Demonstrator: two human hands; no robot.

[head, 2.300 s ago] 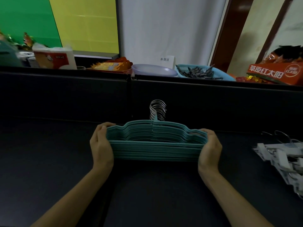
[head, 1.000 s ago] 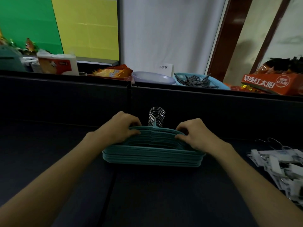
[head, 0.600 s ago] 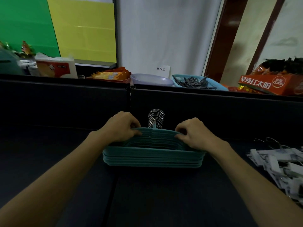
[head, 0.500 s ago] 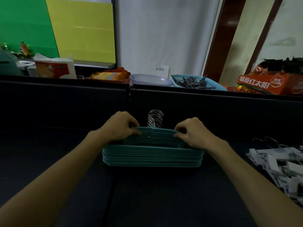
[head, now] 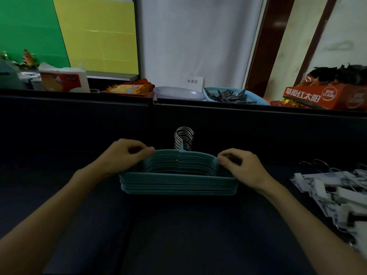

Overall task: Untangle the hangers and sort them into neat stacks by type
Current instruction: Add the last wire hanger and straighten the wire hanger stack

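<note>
Stack of teal hangers (head: 178, 181) lies flat on the dark table (head: 178, 235), between both hands, silver hooks (head: 183, 140) bunched together and pointing away from the person. Left hand (head: 123, 157) sits on the stack's left shoulder, fingers curled, thumb and fingertips pinching the upper curved edge. Right hand (head: 241, 165) mirrors it on the right shoulder, fingers curled, pinching the top edge the same way.

Versus 2.3 s ago: hands were then clamped on the outer ends of the stack, squeezing it from both sides; they have since moved inward onto the shoulders, nearer the hooks. Since 0.5 s ago almost nothing changes (same grip spots, stack in the same place), though the fingertips look slightly raised off the top hanger edge; hard to tell for sure.

To the right of the right hand, well apart from the teal stack: pile of white clip hangers (head: 335, 193) with wire hooks, not neatly aligned.

Beyond the hands, past the dark partition (head: 79, 120): tissue pack (head: 64, 81), orange snack packets (head: 129, 88), pale purple bowl (head: 178, 93), blue basket of dark clips (head: 234, 95), red carton (head: 321, 96) with Chinese lettering.
</note>
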